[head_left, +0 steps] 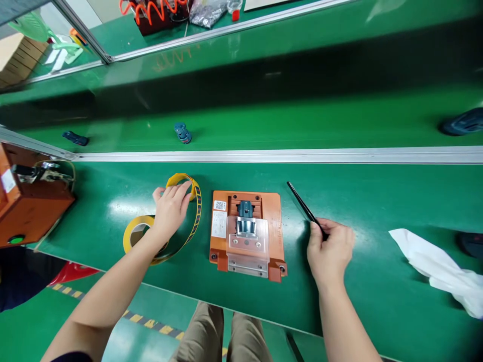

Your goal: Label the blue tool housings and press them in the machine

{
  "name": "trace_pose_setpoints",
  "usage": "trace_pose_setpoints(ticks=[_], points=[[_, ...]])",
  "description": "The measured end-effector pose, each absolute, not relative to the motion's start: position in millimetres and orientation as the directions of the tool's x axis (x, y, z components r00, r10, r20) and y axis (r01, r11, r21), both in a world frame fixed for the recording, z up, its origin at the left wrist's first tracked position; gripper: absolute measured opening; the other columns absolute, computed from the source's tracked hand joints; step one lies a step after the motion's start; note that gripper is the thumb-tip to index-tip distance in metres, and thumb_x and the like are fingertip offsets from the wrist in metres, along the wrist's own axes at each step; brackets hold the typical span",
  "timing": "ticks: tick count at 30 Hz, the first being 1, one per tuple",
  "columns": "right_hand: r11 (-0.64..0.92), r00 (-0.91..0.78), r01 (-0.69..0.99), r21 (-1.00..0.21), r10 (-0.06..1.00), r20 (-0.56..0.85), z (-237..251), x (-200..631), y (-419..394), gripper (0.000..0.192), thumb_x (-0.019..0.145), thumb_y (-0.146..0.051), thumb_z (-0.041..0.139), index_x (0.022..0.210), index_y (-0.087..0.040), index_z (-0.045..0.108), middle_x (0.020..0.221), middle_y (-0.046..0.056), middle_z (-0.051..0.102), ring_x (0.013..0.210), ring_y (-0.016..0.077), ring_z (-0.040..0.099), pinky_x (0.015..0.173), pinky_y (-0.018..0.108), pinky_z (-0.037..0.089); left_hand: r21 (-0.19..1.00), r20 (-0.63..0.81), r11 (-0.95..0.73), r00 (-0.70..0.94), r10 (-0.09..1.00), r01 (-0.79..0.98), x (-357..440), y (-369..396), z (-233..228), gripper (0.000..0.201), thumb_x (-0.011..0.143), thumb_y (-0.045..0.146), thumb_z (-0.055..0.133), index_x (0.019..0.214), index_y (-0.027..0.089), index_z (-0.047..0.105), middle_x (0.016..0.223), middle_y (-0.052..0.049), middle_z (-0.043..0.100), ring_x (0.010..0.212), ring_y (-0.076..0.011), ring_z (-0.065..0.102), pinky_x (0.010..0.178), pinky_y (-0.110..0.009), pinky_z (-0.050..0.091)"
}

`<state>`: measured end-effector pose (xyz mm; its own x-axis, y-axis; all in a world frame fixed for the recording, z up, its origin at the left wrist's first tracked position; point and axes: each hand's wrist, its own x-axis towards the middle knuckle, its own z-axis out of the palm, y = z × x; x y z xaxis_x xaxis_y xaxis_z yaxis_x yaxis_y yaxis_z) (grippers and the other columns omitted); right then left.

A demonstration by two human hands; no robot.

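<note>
Now the left hand [170, 208] rests its fingers on a yellow label strip [188, 211] looping off its roll [136, 229], pinching nothing clearly, left of the orange fixture [247, 234]. On the right, the right hand [330, 251] is clenched around black tweezers [304, 207] angled away over the green table [370, 201].

We are on a factory assembly line: a green conveyor belt [264, 120] with metal rails carries small parts beyond our left hand [170, 208]. Between our hands sits an orange fixture [273, 221] on the green tabletop [377, 201], with hazard-striped floor [151, 322] below.
</note>
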<state>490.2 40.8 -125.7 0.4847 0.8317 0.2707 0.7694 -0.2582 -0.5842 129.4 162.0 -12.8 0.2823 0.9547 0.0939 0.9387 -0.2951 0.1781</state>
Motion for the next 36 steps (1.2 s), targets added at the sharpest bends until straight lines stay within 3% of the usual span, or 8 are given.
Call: trace_pose_setpoints(ticks=[6,10,12,14,19,22,28,36], points=[[-0.291,0.616,0.588,-0.755,0.765,0.186,-118,488,39,0.033,0.090,-0.050,0.055,0.097,-0.018,0.060,0.090,0.009,0.060,0.089,0.0262,0.055,0.084,0.046,0.045,0.254,-0.118,-0.195,0.231,0.966,0.947,158,193,-11,0.036,0.093,0.038,0.058,0.119,0.015,0.068,0.094,-0.013,0.076,0.082,-0.0277,0.071,0.076,-0.037,0.050],[-0.113,0.733,-0.040,-0.993,0.672,-0.106,-89,480,43,0.032,0.080,-0.049,0.071,0.099,-0.025,0.063,0.087,0.001,0.056,0.074,0.0174,0.054,0.085,0.045,0.049,0.538,-0.092,-0.049,0.116,0.989,0.841,152,184,3,0.030,0.085,0.023,0.065,0.114,0.020,0.069,0.080,-0.003,0.072,0.065,-0.0167,0.066,0.071,-0.031,0.052],[-0.015,0.615,-0.317,-0.948,0.758,-0.217,-70,473,47,0.029,0.080,-0.049,0.071,0.100,-0.028,0.065,0.087,0.000,0.054,0.074,0.0163,0.054,0.087,0.046,0.051,0.731,-0.081,0.019,0.059,0.995,0.682,146,172,12,0.032,0.084,0.026,0.066,0.116,0.021,0.068,0.076,0.000,0.069,0.067,-0.0137,0.064,0.070,-0.027,0.052],[-0.005,0.482,-0.431,-0.903,0.845,-0.234,-52,463,54,0.027,0.083,-0.051,0.069,0.101,-0.032,0.067,0.088,0.001,0.055,0.077,0.0172,0.056,0.085,0.045,0.053,0.848,-0.100,0.089,-0.007,0.995,0.522,141,160,16,0.033,0.082,0.031,0.070,0.114,0.020,0.069,0.076,0.000,0.069,0.072,-0.0138,0.066,0.071,-0.027,0.053],[-0.065,0.274,-0.458,-0.887,0.939,-0.210,-28,420,78,0.017,0.080,-0.043,0.076,0.092,-0.032,0.070,0.087,0.001,0.064,0.069,0.0146,0.059,0.064,0.032,0.056,0.894,-0.099,0.180,-0.211,0.972,0.409,135,132,7,0.026,0.075,0.039,0.078,0.091,0.020,0.074,0.080,-0.002,0.075,0.075,-0.0158,0.068,0.070,-0.027,0.055],[-0.128,0.106,-0.425,-0.896,0.976,-0.190,-18,390,98,0.016,0.081,-0.036,0.077,0.094,-0.029,0.072,0.091,0.002,0.070,0.072,0.0151,0.065,0.068,0.032,0.059,0.853,-0.065,0.201,-0.284,0.957,0.482,135,119,3,0.023,0.073,0.041,0.079,0.078,0.020,0.073,0.067,0.002,0.070,0.063,-0.0132,0.062,0.061,-0.024,0.050],[-0.188,-0.130,-0.350,-0.918,0.980,-0.151,-1,347,137,0.023,0.080,-0.037,0.079,0.097,-0.025,0.069,0.089,0.001,0.075,0.079,0.0162,0.071,0.080,0.036,0.061,0.837,-0.096,0.199,-0.221,0.971,0.509,135,101,9,0.021,0.077,0.041,0.075,0.073,0.021,0.073,0.067,0.002,0.069,0.062,-0.0128,0.059,0.058,-0.023,0.046],[-0.202,-0.229,-0.254,-0.946,0.963,-0.144,1,335,145,0.029,0.076,-0.043,0.081,0.090,-0.022,0.067,0.084,0.001,0.074,0.076,0.0155,0.071,0.077,0.034,0.061,0.807,-0.064,0.169,-0.201,0.978,0.566,130,93,9,0.023,0.080,0.044,0.073,0.075,0.021,0.073,0.071,0.002,0.072,0.064,-0.0137,0.062,0.058,-0.023,0.047]])
